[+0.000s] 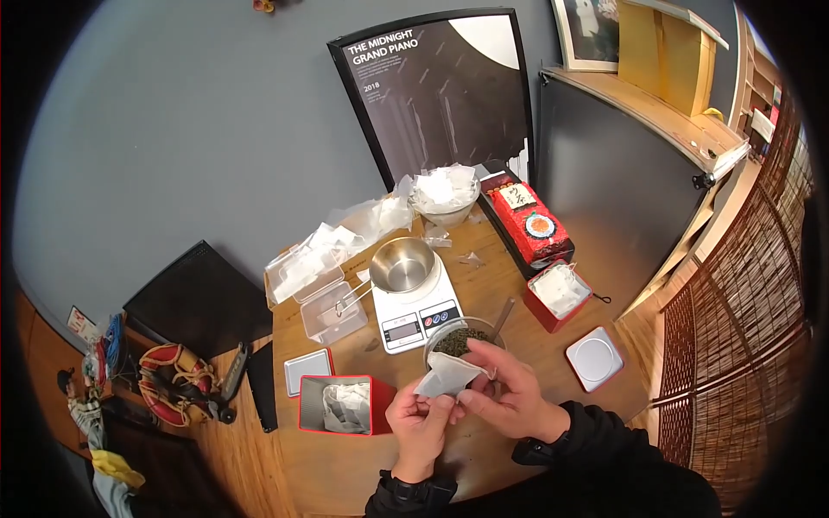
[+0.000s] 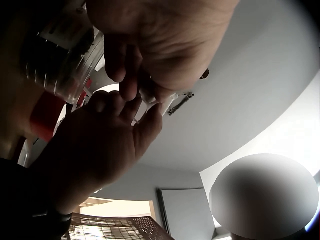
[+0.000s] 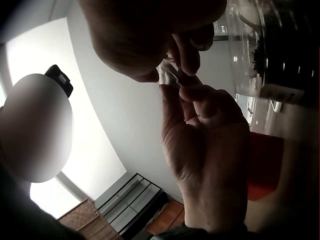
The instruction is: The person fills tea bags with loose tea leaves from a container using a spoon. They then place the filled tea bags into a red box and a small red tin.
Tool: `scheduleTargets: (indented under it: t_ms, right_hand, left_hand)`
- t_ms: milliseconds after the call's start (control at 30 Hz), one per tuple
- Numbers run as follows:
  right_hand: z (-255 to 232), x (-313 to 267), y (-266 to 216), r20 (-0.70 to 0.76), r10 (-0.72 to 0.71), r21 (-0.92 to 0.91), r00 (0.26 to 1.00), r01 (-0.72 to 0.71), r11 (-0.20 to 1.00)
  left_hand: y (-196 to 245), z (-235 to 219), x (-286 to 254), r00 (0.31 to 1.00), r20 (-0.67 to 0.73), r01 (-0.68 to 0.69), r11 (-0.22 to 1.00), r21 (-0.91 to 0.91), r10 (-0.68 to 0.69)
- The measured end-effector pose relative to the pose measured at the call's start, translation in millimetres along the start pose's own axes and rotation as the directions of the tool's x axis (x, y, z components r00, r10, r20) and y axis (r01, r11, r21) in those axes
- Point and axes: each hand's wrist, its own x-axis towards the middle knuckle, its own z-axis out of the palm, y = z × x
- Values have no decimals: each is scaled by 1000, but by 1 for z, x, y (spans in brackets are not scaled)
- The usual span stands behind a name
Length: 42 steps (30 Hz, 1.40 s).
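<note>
Both hands meet over the near side of the table around a white paper tea bag (image 1: 449,376). My left hand (image 1: 418,429) pinches its lower left part between thumb and fingers. On its right side, my right hand (image 1: 509,404) pinches the bag near its end with the string. Just behind the bag stands a clear plastic jar (image 3: 244,65) of dark green tea leaves (image 1: 471,337), with a spoon handle (image 1: 503,318) sticking out. The bag partly covers the jar in the head view. Fingers hide much of the bag in both wrist views.
A steel pan (image 1: 403,269) sits on a white kitchen scale (image 1: 399,316). Red tins (image 1: 380,406) of tea bags stand left and right, lids (image 1: 595,359) beside them. Behind are a clear plastic box (image 1: 332,316), a bowl (image 1: 445,216) of white bags and a red tea packet (image 1: 528,223).
</note>
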Motion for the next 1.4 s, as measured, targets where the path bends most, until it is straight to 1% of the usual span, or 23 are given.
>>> scheduleTargets:
  t_ms: [33, 67, 100, 167, 267, 333, 400, 500, 600, 667, 700, 767, 900, 1000, 1067, 1100, 1167, 1233, 1300, 1400]
  right_hand:
    - [-2, 0, 4, -28, -55, -33, 998, 54, 998]
    - [-3, 0, 6, -54, -110, -67, 992, 106, 992]
    - [-3, 0, 5, -55, -109, -67, 993, 105, 992]
    - [-5, 3, 3, -66, -181, -127, 981, 171, 977]
    - [-7, 5, 1, -36, -176, -174, 984, 167, 971]
    - [-6, 5, 3, -50, -179, -174, 983, 168, 970]
    - [-6, 4, 5, -58, -184, -175, 981, 172, 969]
    - [-5, 3, 5, -80, -143, -130, 986, 132, 983]
    - [-6, 4, 6, -73, -159, -171, 985, 144, 975]
    - [-7, 6, 7, -41, -208, -229, 977, 194, 954]
    - [-6, 6, 8, -42, -211, -230, 977, 196, 953]
    - [-5, 7, 8, -90, -207, -225, 974, 183, 957]
    - [-6, 6, 7, -103, -174, -227, 979, 147, 963]
    - [-7, 7, 9, -103, -193, -243, 976, 163, 956]
    - [-7, 8, 15, -94, -282, -262, 955, 249, 932]
    - [-7, 8, 14, -95, -283, -263, 954, 250, 932]
    - [-8, 6, 11, -93, -172, -232, 981, 146, 962]
    - [-8, 6, 11, -87, -158, -228, 984, 135, 964]
    - [-8, 5, 11, -82, -141, -222, 987, 119, 968]
    - [-8, 5, 14, -84, -160, -200, 983, 141, 970]
  left_hand:
    - [1, -1, 0, 1000, -9, 28, 1000, 7, -28]
    - [1, -1, 1, 1000, -10, 29, 1000, 7, -29]
    - [1, -1, 1, 1000, -18, 21, 999, 31, -20]
    - [0, -1, 2, 1000, -21, 14, 998, 56, -13]
    - [0, -1, 2, 1000, -19, -2, 996, 93, 4]
    - [1, -2, 1, 1000, 0, -26, 987, 157, 26]
    - [0, -5, 2, 1000, -1, -27, 986, 164, 27]
    - [-2, -9, 5, 1000, -5, -29, 984, 174, 30]
    - [-2, -12, 6, 1000, -3, -24, 983, 184, 25]
    - [-1, -12, 7, 1000, 1, -21, 981, 191, 22]
    - [0, -12, 8, 1000, 4, -20, 982, 187, 20]
    - [0, -13, 8, 1000, 9, -21, 982, 186, 20]
    - [-3, -18, 10, 999, 50, -17, 981, 192, 8]
    - [-3, -20, 11, 998, 61, -16, 980, 196, 4]
    - [-2, -20, 11, 998, 62, -16, 981, 195, 4]
    - [-2, -19, 12, 998, 66, -16, 983, 185, 4]
    - [-1, -20, 13, 997, 73, -19, 985, 174, 6]
    - [-1, -21, 12, 998, 67, -6, 976, 218, -9]
    - [-2, -21, 12, 998, 69, -11, 979, 205, -4]
    - [-3, -22, 13, 997, 74, -10, 980, 198, -4]
